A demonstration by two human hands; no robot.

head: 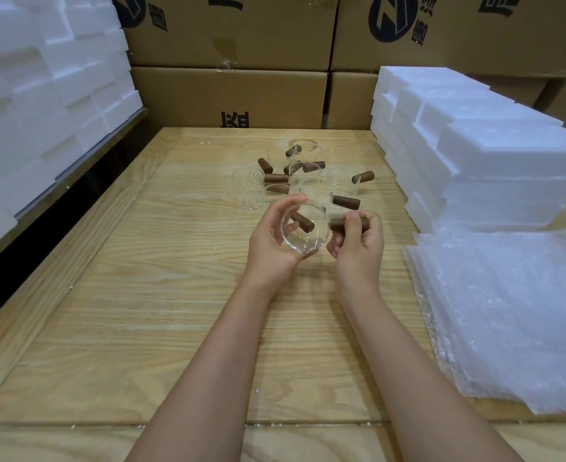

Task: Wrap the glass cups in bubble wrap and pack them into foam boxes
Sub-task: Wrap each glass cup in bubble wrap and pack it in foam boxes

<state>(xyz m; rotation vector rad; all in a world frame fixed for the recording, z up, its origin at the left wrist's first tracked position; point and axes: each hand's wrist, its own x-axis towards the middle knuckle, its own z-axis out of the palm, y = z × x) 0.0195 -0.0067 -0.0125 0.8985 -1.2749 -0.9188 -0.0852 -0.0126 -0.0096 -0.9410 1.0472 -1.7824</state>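
I hold a clear glass cup (308, 243) with a brown wooden handle (338, 223) above the middle of the wooden table (141, 295). My left hand (270, 241) cups the glass body from the left, fingers curled round its rim. My right hand (358, 240) grips the handle on the right. Another brown handle shows through the glass. Behind my hands lies a cluster of several more glass cups (295, 176) with brown handles. A stack of bubble wrap sheets (508, 315) lies at the right.
White foam boxes (474, 155) are stacked at the right behind the bubble wrap. More foam pieces (41, 95) are piled along the left. Brown cardboard cartons (228, 91) form a wall at the back of the table.
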